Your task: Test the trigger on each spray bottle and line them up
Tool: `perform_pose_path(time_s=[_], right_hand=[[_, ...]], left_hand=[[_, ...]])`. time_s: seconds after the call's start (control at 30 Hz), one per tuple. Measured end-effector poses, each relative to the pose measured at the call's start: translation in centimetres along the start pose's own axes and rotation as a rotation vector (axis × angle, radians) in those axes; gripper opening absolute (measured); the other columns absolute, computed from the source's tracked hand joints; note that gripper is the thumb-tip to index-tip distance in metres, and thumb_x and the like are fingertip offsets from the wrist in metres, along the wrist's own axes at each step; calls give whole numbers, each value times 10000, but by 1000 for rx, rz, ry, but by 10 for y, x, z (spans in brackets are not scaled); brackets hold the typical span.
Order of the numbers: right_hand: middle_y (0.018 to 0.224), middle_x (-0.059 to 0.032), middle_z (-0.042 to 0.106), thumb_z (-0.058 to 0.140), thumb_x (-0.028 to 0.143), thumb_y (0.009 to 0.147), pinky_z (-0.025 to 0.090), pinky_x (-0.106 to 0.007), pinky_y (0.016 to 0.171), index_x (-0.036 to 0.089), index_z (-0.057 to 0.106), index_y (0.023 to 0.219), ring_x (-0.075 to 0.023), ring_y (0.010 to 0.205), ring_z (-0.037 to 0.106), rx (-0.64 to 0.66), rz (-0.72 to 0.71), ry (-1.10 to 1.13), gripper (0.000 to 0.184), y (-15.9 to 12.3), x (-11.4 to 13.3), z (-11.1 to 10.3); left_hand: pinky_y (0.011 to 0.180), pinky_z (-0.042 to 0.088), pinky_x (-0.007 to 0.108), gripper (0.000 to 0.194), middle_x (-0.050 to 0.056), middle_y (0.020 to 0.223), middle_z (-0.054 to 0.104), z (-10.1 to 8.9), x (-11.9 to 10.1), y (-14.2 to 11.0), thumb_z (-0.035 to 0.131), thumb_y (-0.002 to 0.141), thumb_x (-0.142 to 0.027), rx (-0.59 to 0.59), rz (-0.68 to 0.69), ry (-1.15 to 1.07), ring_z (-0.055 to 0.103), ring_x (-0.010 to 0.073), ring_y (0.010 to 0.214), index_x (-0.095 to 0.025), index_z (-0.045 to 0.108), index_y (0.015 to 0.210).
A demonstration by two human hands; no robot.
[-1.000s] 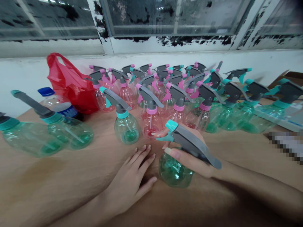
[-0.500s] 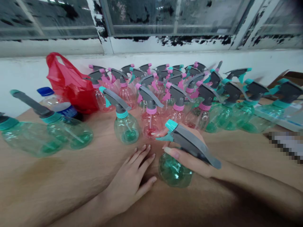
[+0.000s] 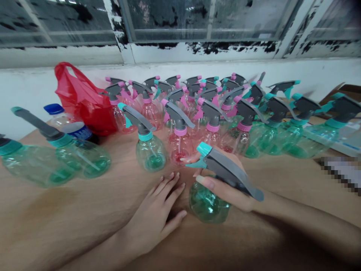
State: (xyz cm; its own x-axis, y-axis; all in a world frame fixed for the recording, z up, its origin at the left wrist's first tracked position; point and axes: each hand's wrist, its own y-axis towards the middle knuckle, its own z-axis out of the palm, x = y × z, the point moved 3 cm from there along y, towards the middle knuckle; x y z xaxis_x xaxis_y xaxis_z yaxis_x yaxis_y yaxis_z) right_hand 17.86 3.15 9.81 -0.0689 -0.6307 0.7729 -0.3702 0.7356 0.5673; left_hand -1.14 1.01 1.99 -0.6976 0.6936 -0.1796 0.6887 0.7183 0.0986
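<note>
My right hand (image 3: pixel 225 190) is wrapped round the neck of a green spray bottle (image 3: pixel 208 205) with a grey and teal trigger head. The bottle's nozzle points to the left, and my fingers hide its collar. Flat on the table, just left of that bottle, lies my left hand (image 3: pixel 158 212), fingers stretched out and holding nothing. Beyond its fingertips stands another green spray bottle (image 3: pixel 152 154) with a teal collar. A pink spray bottle (image 3: pixel 179 146) is beside it, close behind my right fingers.
Several rows of pink and green spray bottles (image 3: pixel 213 128) fill the back of the wooden table (image 3: pixel 113 218). At left are more green bottles (image 3: pixel 84 162), a blue-capped drink bottle (image 3: pixel 58 116) and a red plastic bag (image 3: pixel 84 101). A cardboard box (image 3: pixel 345 90) stands far right.
</note>
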Motion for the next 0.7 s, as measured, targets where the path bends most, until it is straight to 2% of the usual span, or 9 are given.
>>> perform_pose_path(time_s=[0.07, 0.17, 0.27, 0.37, 0.47, 0.57, 0.7], right_hand=[[841, -18, 622, 620, 253, 829, 515, -262, 581, 197, 596, 1003, -129, 647, 634, -11, -13, -30, 184, 0, 1, -1], [744, 16, 596, 619, 255, 832, 482, -242, 546, 203, 592, 871, -106, 593, 580, -54, -8, -81, 70, 0, 4, -4], [666, 39, 552, 611, 256, 841, 441, -228, 514, 202, 566, 785, -90, 555, 526, -61, -6, -114, 90, 2, 6, -5], [735, 27, 589, 629, 236, 822, 453, -229, 534, 195, 582, 830, -89, 585, 547, -32, 18, -78, 64, 5, 3, -4], [850, 9, 624, 633, 235, 831, 486, -238, 589, 196, 599, 951, -99, 655, 583, -55, 58, -8, 131, 7, -4, -4], [874, 11, 628, 615, 235, 861, 494, -244, 617, 207, 598, 1017, -96, 663, 580, -77, 73, 14, 160, 5, -9, -4], [896, 11, 609, 649, 203, 830, 465, -220, 543, 202, 601, 1043, -70, 617, 564, -61, 64, 18, 218, 1, -6, -1]], left_hand=[[1121, 303, 497, 531, 137, 1511, 380, -1, 0, 1, 521, 962, -409, 9, 1, 4, 326, 296, 1395, -134, 432, 1407], [1117, 303, 511, 524, 134, 1514, 376, -1, 0, 1, 514, 965, -413, 13, 4, 19, 329, 301, 1393, -135, 441, 1403], [1104, 327, 512, 522, 135, 1512, 379, -1, 1, 0, 505, 971, -415, 8, 12, 31, 346, 300, 1385, -130, 442, 1404], [1105, 325, 514, 523, 131, 1507, 390, 0, 1, -1, 514, 967, -412, -9, 17, 43, 348, 301, 1384, -132, 446, 1403], [1099, 335, 513, 527, 129, 1508, 387, 2, 2, -1, 506, 969, -425, -24, 19, 58, 351, 297, 1382, -142, 440, 1408], [1092, 349, 508, 529, 133, 1506, 391, 3, 2, -2, 496, 975, -420, -22, 22, 58, 362, 294, 1377, -138, 428, 1417], [1084, 355, 521, 528, 143, 1495, 405, 3, 2, -2, 499, 972, -430, -23, 26, 55, 380, 306, 1364, -137, 445, 1408]])
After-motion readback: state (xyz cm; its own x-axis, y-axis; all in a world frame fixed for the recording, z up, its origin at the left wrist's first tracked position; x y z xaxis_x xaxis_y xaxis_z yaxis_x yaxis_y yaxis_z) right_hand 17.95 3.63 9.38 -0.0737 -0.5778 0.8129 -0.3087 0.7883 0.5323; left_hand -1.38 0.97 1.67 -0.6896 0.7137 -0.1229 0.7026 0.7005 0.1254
